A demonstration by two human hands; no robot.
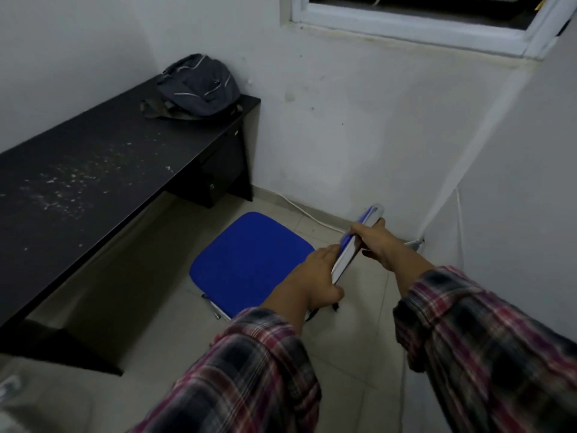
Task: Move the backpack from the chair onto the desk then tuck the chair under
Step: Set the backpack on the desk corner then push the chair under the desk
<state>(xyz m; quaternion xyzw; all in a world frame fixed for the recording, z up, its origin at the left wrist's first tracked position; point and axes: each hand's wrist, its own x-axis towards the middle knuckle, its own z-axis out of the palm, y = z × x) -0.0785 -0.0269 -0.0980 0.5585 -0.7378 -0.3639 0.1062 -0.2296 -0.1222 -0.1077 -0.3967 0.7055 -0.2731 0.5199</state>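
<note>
A grey backpack (197,87) lies slumped on the far right end of the black desk (93,170), against the wall. The chair with a blue seat (249,260) stands on the tiled floor to the right of the desk, its front edge near the desk's open knee space. Its backrest (356,245) is seen edge-on from above. My left hand (315,276) grips the near end of the backrest's top edge. My right hand (374,242) grips the far end. Both plaid sleeves reach in from the bottom.
White walls close in behind and to the right of the chair. A window (415,23) sits high on the back wall. A white cable (299,209) runs along the floor by the wall. A drawer unit (215,170) fills the desk's right end. White specks dust the desktop.
</note>
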